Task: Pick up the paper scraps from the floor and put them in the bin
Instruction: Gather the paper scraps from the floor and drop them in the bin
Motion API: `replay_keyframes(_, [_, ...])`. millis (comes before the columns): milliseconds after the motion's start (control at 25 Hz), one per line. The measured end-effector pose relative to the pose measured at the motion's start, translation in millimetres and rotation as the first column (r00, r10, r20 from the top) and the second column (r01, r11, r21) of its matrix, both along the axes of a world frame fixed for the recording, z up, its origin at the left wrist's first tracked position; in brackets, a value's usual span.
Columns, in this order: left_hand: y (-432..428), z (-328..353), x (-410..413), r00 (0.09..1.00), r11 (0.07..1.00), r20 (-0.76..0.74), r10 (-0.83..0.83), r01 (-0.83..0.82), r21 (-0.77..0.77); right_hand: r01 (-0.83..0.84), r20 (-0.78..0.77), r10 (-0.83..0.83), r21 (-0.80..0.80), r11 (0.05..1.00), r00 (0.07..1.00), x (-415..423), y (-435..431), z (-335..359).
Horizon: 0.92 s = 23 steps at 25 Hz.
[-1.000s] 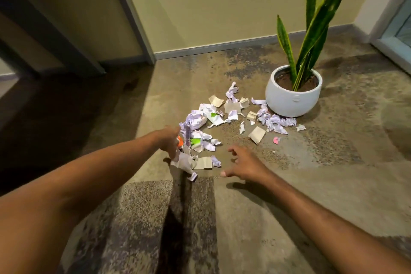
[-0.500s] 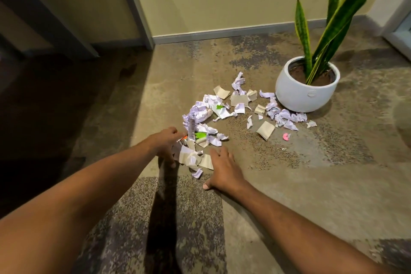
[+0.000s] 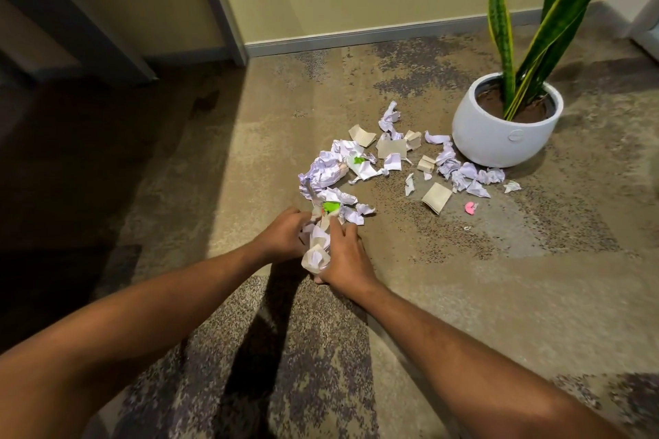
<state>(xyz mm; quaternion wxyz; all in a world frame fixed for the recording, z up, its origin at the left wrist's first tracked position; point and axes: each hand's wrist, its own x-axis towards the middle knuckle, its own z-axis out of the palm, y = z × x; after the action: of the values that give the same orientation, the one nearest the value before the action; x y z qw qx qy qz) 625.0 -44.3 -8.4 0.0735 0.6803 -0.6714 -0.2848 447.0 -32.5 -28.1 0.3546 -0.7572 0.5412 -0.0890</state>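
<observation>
Both hands meet low on the carpeted floor (image 3: 463,278). Left hand (image 3: 285,235) and right hand (image 3: 344,260) are curled round a wad of paper scraps (image 3: 317,249), clasping it between them from 9 and 3 o'clock. The wad touches the near end of the litter. Loose scraps (image 3: 328,171), lavender and white, trail from 12 towards 2 o'clock of the hands, up to the white pot (image 3: 499,139). Beige piece (image 3: 437,197) and pink scrap (image 3: 470,207) lie apart at 2 o'clock.
</observation>
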Motion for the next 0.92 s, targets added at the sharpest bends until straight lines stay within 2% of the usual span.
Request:
replay_keyframes(240, [-5,0,-27,0.945,0.967,-0.223,0.240,-0.212,0.141,0.149,0.241,-0.196,0.203,0.968,0.951,1,-17,6])
replay_keyframes(360, [-10,4,-41,0.914,0.951,-0.277,0.295,-0.255,0.173,0.188,0.301,-0.279,0.298,0.936,0.912,-14,-22,11])
replay_keyframes(480, [-19,15,-58,0.897,0.954,-0.338,0.286,-0.235,0.184,0.217,0.318,-0.350,0.385,0.897,0.881,-35,-30,21])
replay_keyframes(720, [-46,57,-120,0.890,0.969,-0.393,0.233,-0.180,0.167,0.296,0.336,-0.462,0.442,0.847,0.820,-95,-56,59])
replay_keyframes(920, [-76,110,-206,0.854,0.977,-0.477,0.210,-0.165,0.135,0.384,0.346,-0.518,0.388,0.838,0.782,-178,-80,121])
